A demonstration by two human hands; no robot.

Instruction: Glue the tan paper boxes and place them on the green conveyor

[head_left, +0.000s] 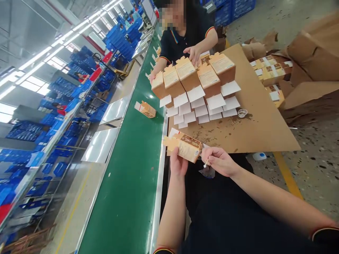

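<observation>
Currently, held carton (189, 148): just right of the green belt (127, 176), flaps open towards it; the work seems to be at the far end, needing steadiness.
Left hand (178, 164): fingers grasping the carton, forearm rising alongside the belt.
Right hand (221, 162): fingers pinching a white-tipped piece (205, 165), forearm slanting towards the belt.

The left hand (179, 163) holds the carton (188, 147) from below, palm up, thumb on its near face. The right hand (219, 162) is at the carton's right end, fingers curled, thumb and forefinger pinched together. The left forearm (173, 208) rises steeply beneath the carton; the right forearm (278, 194) slants in from its lower right
</observation>
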